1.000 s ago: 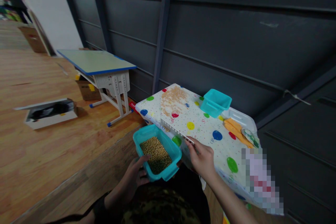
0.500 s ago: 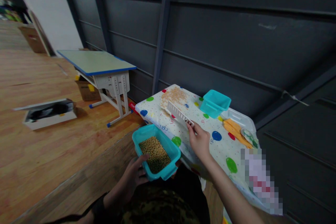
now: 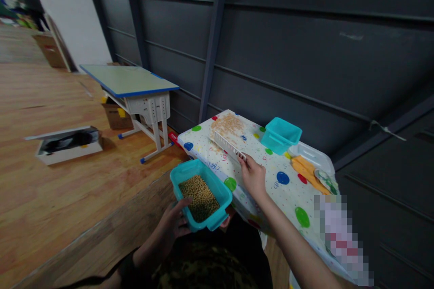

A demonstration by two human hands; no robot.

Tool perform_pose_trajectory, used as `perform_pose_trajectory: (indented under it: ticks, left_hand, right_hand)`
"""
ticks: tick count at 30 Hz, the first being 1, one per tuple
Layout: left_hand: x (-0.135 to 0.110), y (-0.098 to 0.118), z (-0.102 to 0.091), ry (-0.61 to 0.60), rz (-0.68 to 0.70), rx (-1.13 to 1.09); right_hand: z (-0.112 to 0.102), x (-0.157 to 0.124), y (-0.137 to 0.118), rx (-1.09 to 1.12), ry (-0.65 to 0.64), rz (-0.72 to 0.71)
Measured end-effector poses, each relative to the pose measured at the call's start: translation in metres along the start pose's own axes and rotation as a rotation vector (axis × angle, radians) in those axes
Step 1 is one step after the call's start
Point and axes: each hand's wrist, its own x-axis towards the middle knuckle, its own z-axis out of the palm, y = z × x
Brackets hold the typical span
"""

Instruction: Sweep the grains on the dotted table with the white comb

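My left hand (image 3: 172, 220) grips the near left side of a turquoise plastic box (image 3: 221, 188), its thumb over the rim. Yellowish soybeans (image 3: 199, 193) cover the bottom of this box, which is held below the table's front edge. In my right hand (image 3: 254, 175) is one end of a white slotted plastic piece (image 3: 226, 145). Its far end is low over the tabletop, beside a spread of small tan grains (image 3: 228, 124); whether it touches the cloth I cannot tell. The table (image 3: 257, 158) has a balloon-print cover.
At the back right stand a second turquoise box (image 3: 280, 136), a white tray (image 3: 315, 154), an orange cloth (image 3: 307, 172) and a green-patterned round item (image 3: 326, 181). A dark panelled wall (image 3: 285, 45) runs behind. Left are a school desk (image 3: 130, 79) and an open white carton (image 3: 69, 146).
My right hand has lowered the slotted piece slightly, so it lies flatter and closer to the tabletop. The box in my left hand has hardly moved. The view has shifted slightly.
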Motion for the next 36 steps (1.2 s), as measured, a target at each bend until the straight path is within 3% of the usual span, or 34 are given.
perform_pose_trajectory:
  ticks: [22, 28, 36]
  left_hand:
    - [0.0037, -0.0024, -0.0019, 0.014, -0.015, -0.013]
    - [0.0018, -0.0056, -0.0054, -0.067, 0.037, -0.007]
    - [-0.0017, -0.0024, -0.0027, -0.052, 0.039, -0.009]
  right_hand:
    - [-0.0026, -0.0038, -0.0060, 0.060, -0.071, -0.050]
    - [-0.0029, -0.0058, -0.0066, 0.076, -0.067, -0.071]
    - [-0.0018, -0.0049, -0.0047, 0.082, -0.056, -0.047]
